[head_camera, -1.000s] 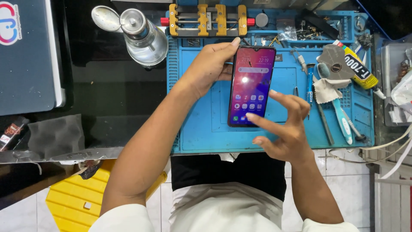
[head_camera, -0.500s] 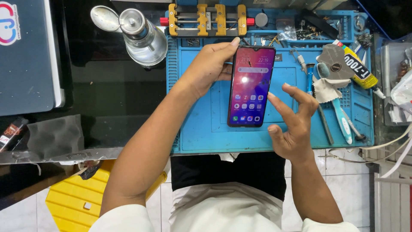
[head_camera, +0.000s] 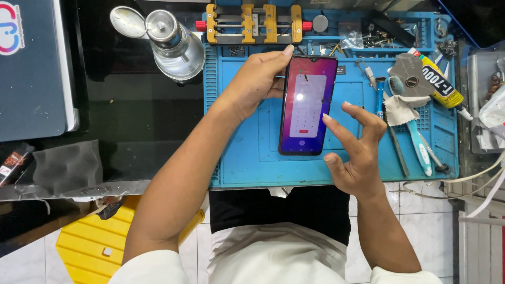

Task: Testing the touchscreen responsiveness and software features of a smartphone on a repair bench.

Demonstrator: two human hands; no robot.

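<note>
A smartphone (head_camera: 307, 105) with a lit red-to-purple screen showing a white keypad panel lies over the blue work mat (head_camera: 252, 158). My left hand (head_camera: 258, 81) grips its left edge, index finger along the top corner. My right hand (head_camera: 355, 150) hovers just right of the phone's lower half, fingers spread and curled, holding nothing.
A glass bottle with a metal pump top (head_camera: 173, 42) stands left of the mat. A yellow and grey clamp jig (head_camera: 255, 23) sits at the mat's far edge. A glue tube (head_camera: 439, 81), cloth (head_camera: 402, 108), toothbrush (head_camera: 418, 142) and thin tools lie to the right. A laptop (head_camera: 31, 68) rests far left.
The phone screen has switched from a home screen with icons to a keypad panel. My right hand drew back from the screen to the right, fingers lifted.
</note>
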